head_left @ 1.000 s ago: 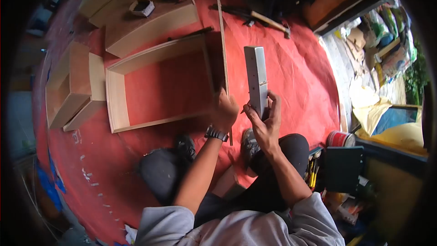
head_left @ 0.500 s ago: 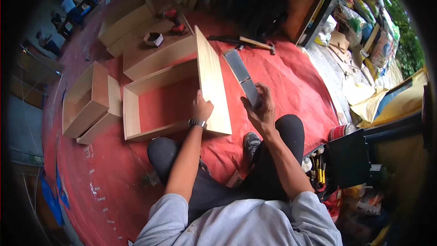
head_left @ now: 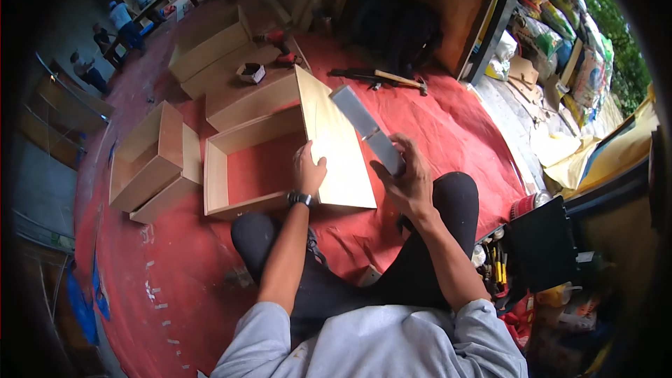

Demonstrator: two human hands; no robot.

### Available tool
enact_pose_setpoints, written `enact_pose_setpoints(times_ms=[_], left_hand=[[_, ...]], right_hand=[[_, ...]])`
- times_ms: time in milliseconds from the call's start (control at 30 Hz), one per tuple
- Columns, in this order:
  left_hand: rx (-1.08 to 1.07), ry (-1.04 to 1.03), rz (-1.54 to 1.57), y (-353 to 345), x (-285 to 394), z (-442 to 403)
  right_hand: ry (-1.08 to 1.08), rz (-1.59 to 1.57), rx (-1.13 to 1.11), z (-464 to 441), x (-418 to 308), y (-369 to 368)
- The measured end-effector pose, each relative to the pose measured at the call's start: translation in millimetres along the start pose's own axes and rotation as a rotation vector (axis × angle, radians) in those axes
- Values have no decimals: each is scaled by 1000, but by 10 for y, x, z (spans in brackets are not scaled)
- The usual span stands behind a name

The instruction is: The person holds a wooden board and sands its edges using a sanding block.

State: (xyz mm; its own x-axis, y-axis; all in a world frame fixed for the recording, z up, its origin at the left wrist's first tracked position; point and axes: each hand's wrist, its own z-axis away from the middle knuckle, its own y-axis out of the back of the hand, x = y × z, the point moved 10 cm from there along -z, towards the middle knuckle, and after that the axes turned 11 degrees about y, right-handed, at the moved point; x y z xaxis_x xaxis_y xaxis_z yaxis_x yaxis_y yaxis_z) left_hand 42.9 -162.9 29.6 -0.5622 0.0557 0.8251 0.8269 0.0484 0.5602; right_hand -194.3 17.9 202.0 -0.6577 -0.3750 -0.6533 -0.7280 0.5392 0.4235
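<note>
My left hand (head_left: 309, 169), with a dark watch at its wrist, grips the near-left part of a pale wooden panel (head_left: 339, 154). The panel leans over the right side of an open wooden drawer box (head_left: 222, 192), through which the red floor sheet shows. In my right hand (head_left: 411, 178) is a long grey flat-sided block (head_left: 365, 120) with a narrow band across its middle. Fingers and thumb close around its lower end. The block's upper end points up and left, over the panel's right edge in this view.
More wooden boxes (head_left: 150, 161) stand left and behind. A red power drill (head_left: 281, 49) and a small box (head_left: 250, 73) sit on one. A hammer (head_left: 399, 80) lies on the red sheet (head_left: 462, 133). Tools fill a case (head_left: 498, 259) at my right; several people are far left.
The panel has tipped further down to the right. The grey block has swung a little, now showing its broad face and overlapping the panel. The whole view has shifted slightly.
</note>
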Motion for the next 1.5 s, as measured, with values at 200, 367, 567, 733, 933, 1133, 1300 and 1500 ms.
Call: enact_pose_setpoints(times_ms=[200, 367, 567, 733, 933, 1133, 1300, 1500], left_hand=[[80, -627, 235, 812, 1850, 697], [-27, -773, -28, 730, 2131, 643], [-73, -627, 141, 537, 1844, 379], [-71, -694, 214, 403, 1711, 368], [106, -673, 80, 474, 1738, 483], [237, -669, -42, 494, 1693, 557], [174, -565, 60, 590, 1639, 384], [30, -231, -4, 731, 1251, 86]], right_hand=[[-47, -66, -32, 42, 282, -227], [-106, -97, -139, 10, 341, -443], [-199, 62, -218, 59, 427, -459], [-197, 101, -244, 31, 496, -602], [-220, 179, -342, -17, 442, -689], [-226, 121, -370, 35, 564, -832], [-379, -83, -328, 177, 700, -745], [-276, -13, -267, 62, 638, -455]])
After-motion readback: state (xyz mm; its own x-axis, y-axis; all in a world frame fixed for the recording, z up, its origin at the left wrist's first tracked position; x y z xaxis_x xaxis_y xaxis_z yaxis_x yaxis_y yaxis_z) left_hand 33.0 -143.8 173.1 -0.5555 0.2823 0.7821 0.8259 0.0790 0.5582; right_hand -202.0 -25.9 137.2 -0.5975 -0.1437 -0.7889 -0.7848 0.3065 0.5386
